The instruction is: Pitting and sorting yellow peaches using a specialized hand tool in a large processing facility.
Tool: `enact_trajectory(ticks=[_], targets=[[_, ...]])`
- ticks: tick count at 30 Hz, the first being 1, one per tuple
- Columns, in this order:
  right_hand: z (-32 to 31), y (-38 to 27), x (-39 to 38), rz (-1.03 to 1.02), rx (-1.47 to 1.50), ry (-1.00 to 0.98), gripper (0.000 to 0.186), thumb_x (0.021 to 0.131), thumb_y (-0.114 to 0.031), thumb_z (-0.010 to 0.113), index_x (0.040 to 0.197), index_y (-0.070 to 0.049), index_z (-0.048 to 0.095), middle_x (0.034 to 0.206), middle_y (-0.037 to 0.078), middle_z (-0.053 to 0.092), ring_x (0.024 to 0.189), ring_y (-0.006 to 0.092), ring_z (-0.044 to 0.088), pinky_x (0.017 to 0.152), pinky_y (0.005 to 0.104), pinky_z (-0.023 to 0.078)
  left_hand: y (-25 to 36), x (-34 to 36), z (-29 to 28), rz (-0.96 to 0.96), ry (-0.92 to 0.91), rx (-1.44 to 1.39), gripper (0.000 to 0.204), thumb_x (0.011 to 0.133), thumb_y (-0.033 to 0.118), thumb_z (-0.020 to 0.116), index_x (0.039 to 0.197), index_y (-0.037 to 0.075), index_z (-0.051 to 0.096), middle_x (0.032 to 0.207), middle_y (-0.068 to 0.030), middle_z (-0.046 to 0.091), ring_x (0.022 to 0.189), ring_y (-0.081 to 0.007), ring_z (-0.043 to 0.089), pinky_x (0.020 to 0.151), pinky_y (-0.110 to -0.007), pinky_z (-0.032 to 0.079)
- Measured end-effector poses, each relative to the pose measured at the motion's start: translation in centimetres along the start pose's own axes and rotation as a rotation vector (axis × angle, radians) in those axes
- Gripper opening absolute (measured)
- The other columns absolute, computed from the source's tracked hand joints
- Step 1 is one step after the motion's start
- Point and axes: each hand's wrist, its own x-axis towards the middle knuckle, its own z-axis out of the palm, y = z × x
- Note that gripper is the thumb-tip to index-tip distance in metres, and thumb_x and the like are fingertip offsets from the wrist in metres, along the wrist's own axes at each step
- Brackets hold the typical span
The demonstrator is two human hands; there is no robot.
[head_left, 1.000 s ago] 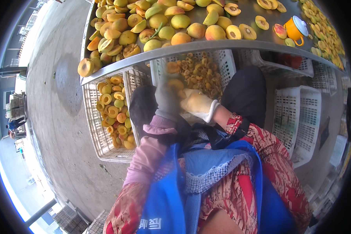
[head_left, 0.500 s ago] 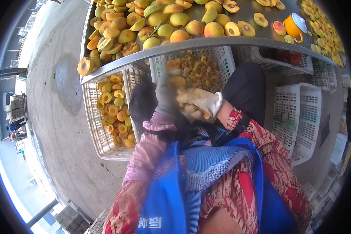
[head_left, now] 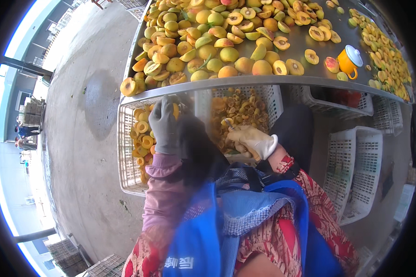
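A: Two gloved hands are seen. A peach half (head_left: 175,111) is gripped by the left hand (head_left: 165,125) over the left crate (head_left: 125,152).

B: And a small tool (head_left: 228,123) is clasped in the right hand (head_left: 250,142), over the pit-filled crate (head_left: 273,97), under the metal table (head_left: 305,46).

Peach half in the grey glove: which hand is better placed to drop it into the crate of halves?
Left, probably. The left hand already holds the peach half directly above the left crate of halves. The right hand sits over the middle crate, gripping a small tool.
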Motion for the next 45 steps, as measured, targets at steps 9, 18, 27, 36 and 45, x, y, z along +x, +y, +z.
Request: enact_trajectory(ticks=[9,18,27,36,45], targets=[[0.8,1.7,3.9,0.179,-0.699,0.446,0.044,0.081,-0.035,0.051,0.111,-0.003,0.056,0.106,0.023,0.062,0.105,0.044,0.055,0.09,0.046,0.045,0.2,11.6,-0.3,0.367,-0.086,1.25,0.04,0.083,0.035,0.063,0.111,0.007,0.062,0.1,-0.0165,0.063,0.091,-0.0322,0.063,0.078,-0.04,0.049],[0.9,4.2,4.0,-0.315,-1.286,0.312,0.034,0.085,-0.028,0.052,0.105,0.0,0.056,0.086,0.02,0.063,0.084,0.0348,0.063,0.077,0.0416,0.05,-0.3,19.0,7.8,-0.021,-0.532,1.35,0.044,0.079,0.038,0.063,0.112,0.009,0.061,0.109,-0.0179,0.063,0.101,-0.0352,0.06,0.084,-0.04,0.047],[0.1,-1.5,2.4,-0.244,0.635,0.317,0.033,0.094,-0.034,0.05,0.109,-0.006,0.059,0.07,0.002,0.058,0.046,0.0096,0.048,0.039,0.0222,0.037,1.1,2.7,4.9,0.443,-0.89,0.66,0.044,0.071,-0.006,0.065,0.113,0.006,0.061,0.13,-0.014,0.052,0.119,-0.0265,0.052,0.097,-0.034,0.045],[0.6,2.2,4.6,-0.362,0.294,0.395,0.037,0.091,-0.019,0.057,0.123,-0.003,0.047,0.112,0.008,0.06,0.095,0.02,0.06,0.083,0.0306,0.048,-6.1,-3.6,4.9,-0.036,-0.49,0.216,0.045,0.096,0.04,0.044,0.12,0.002,0.053,0.115,-0.0113,0.058,0.107,-0.0232,0.057,0.093,-0.037,0.046],[2.4,2.0,2.8,-0.023,-0.251,0.582,0.046,0.086,-0.043,0.054,0.111,-0.004,0.057,0.11,0.024,0.06,0.103,0.0411,0.056,0.086,0.0452,0.046,-11.8,-3.6,4.9,-0.131,-0.296,-0.288,0.041,0.096,0.033,0.048,0.116,-0.002,0.054,0.104,-0.013,0.06,0.098,-0.0244,0.058,0.087,-0.038,0.047]])
